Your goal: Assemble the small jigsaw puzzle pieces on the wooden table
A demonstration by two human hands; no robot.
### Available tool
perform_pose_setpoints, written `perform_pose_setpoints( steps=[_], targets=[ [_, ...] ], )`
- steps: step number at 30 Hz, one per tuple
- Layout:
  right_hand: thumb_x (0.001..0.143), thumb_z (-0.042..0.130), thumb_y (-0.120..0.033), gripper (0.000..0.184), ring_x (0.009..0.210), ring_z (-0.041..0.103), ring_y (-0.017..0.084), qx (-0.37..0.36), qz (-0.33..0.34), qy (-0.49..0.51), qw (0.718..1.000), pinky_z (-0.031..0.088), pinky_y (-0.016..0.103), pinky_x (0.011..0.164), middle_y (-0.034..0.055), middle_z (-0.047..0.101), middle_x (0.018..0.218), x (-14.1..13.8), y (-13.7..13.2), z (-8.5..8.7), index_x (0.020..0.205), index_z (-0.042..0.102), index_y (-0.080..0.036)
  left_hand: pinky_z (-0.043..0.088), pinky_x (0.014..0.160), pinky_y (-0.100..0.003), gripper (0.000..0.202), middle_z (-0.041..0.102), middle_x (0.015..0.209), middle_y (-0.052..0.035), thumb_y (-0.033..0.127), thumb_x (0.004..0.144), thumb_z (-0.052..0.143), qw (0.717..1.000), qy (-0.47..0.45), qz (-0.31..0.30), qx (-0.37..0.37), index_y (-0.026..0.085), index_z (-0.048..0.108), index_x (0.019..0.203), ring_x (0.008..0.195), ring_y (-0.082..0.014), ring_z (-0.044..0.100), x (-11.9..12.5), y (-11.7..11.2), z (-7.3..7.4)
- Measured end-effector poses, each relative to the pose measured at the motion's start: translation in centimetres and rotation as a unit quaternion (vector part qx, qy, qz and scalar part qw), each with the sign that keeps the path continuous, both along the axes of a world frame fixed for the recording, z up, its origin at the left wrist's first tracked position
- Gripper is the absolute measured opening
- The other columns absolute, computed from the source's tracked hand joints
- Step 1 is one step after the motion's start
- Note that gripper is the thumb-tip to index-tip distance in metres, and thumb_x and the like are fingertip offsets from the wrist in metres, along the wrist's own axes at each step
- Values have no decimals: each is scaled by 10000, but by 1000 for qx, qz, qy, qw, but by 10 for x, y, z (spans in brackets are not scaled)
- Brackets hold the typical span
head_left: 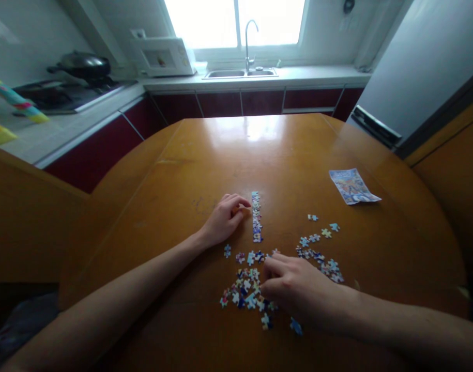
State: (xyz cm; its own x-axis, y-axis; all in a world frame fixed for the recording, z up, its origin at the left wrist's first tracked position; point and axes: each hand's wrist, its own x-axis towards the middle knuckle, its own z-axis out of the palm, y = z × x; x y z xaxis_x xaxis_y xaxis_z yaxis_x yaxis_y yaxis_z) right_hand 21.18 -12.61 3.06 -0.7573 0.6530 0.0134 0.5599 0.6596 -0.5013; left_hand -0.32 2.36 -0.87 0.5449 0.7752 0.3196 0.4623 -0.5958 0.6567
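Observation:
A narrow strip of joined jigsaw pieces stands lengthwise on the table. Just left of it rests my left hand, fingers loosely bent and thumb apart, fingertips close to the strip's edge. My right hand is closed above the right side of a heap of loose jigsaw pieces; its fingertips are hidden, so what they hold does not show. A short row of pieces, including a purple jigsaw piece, lies between strip and heap. One blue jigsaw piece sits apart, below my left hand.
More loose pieces spread to the right of my right hand. A creased picture sheet lies on the wooden table farther right. Beyond are a sink, a stove with a pan and a fridge.

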Motion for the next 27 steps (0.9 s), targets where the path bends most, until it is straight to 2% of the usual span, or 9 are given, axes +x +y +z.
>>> perform_pose_setpoints(
  steps=[5, 10, 12, 15, 17, 19, 22, 27],
  targets=[
    [971, 581, -186, 123, 889, 499, 170, 16, 63, -14, 998, 420, 288, 803, 46, 606, 960, -3, 2, -6, 866, 645, -188, 465, 871, -370, 205, 647, 954, -43, 55, 881, 521, 1000, 1, -3, 1, 188, 651, 968, 956, -209, 548, 0, 0, -1],
    [966, 547, -151, 93, 919, 506, 196, 20, 78, -22, 997, 441, 309, 828, 84, 618, 999, -2, 3, -1, 924, 629, -165, 464, 874, -372, 201, 651, 942, -39, 60, 882, 520, 1000, 5, -4, 6, 193, 650, 959, 950, -208, 548, 0, 0, -1],
    [970, 523, -142, 108, 893, 515, 189, -2, 76, -9, 997, 447, 299, 813, 87, 628, 986, -2, 2, 2, 927, 621, -160, 465, 874, -372, 204, 653, 935, -37, 58, 877, 521, 1000, 7, -1, 8, 193, 650, 957, 943, -208, 549, 0, 0, 0],
    [955, 529, -137, 122, 836, 545, 160, -74, 58, 49, 994, 454, 264, 782, 58, 644, 909, -2, 2, 5, 874, 615, -169, 466, 876, -373, 208, 654, 944, -37, 58, 875, 522, 1000, 9, -1, 7, 194, 652, 963, 948, -210, 549, 1, -1, 1],
    [913, 565, -111, 99, 802, 564, 144, -111, 17, 106, 988, 456, 249, 759, 35, 652, 860, -1, 3, 3, 866, 627, -173, 465, 878, -374, 219, 653, 948, -37, 50, 869, 523, 1000, 9, -3, 4, 196, 651, 970, 952, -210, 548, 1, -1, 1],
    [879, 578, -83, 141, 774, 574, 135, -116, -48, 166, 978, 457, 248, 729, 27, 663, 862, 1, 8, 0, 946, 665, -171, 465, 881, -376, 222, 654, 952, -38, 47, 869, 523, 1000, 8, -5, 1, 196, 650, 973, 959, -210, 547, 0, 0, 0],
    [899, 559, -99, 237, 728, 574, 129, -89, -145, 244, 955, 461, 257, 677, 40, 668, 876, 7, 21, -5, 1063, 714, -172, 466, 887, -380, 209, 656, 960, -42, 60, 878, 525, 1000, 9, -10, 4, 197, 648, 978, 974, -214, 543, -1, 0, -1],
    [908, 612, -185, 170, 672, 573, 137, -45, -265, 267, 925, 475, 283, 638, 51, 693, 816, 19, 44, -12, 1003, 750, -158, 463, 905, -391, 196, 662, 994, -52, 93, 904, 512, 999, 24, -30, 36, 196, 650, 997, 998, -221, 536, 0, -4, 2]
  ],
)
